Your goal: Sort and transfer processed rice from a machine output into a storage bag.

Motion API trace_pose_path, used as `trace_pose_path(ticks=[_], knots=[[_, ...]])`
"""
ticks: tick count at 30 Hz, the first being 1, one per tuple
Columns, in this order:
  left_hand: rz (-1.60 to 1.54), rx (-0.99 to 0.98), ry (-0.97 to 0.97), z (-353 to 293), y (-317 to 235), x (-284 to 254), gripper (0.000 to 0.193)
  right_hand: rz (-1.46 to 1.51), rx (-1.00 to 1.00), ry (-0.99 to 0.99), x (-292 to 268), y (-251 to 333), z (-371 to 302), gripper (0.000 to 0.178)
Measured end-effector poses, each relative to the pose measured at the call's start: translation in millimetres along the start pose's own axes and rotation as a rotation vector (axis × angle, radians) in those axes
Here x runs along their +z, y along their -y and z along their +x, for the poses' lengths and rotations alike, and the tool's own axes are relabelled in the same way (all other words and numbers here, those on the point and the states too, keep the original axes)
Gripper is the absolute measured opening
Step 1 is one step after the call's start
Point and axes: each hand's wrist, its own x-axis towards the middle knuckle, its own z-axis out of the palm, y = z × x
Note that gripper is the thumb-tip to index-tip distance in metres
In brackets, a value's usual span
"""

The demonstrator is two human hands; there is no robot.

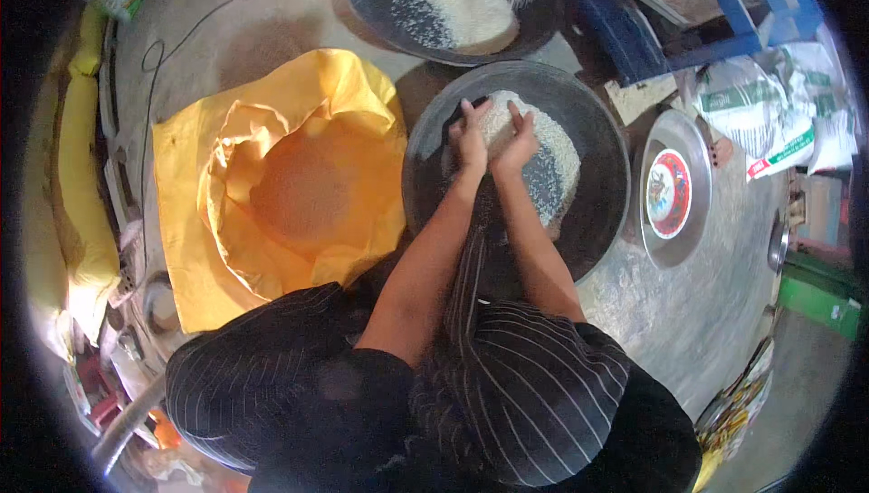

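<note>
Head view: pale grain lay in a dark round basin, heaped toward its far side and curving down the right. Left hand and right hand were cupped close together over it, fingers loosely bent, grain visible between them; quantity held could not be told. Judged risk: leakage through the finger gaps, or spill over the rim if the hands jerked sideways. Basin wall appeared smooth, matt; yellow sack at left, creased, sheet-like, its rolled mouth liable to slump. Steel pan, shiny, oval-looking, held a red-rimmed plate.
</note>
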Motion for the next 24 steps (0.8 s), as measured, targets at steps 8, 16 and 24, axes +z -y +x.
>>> trace_pose_path(ticks=[8,16,24], knots=[[-0.166,-0.310,-0.191,-21.2,-24.6,11.8,0.052,0.273,0.349,0.149,-2.7,19.5,-16.8,0.050],[-0.496,-0.186,-0.061,-67.1,-109.8,-4.3,0.046,0.139,0.290,0.104,58.7,72.4,-93.0,0.049],[-0.761,0.083,0.033,-70.1,-167.1,-110.1,0.050,-0.401,0.238,0.456,137.0,42.2,-174.9,0.042]])
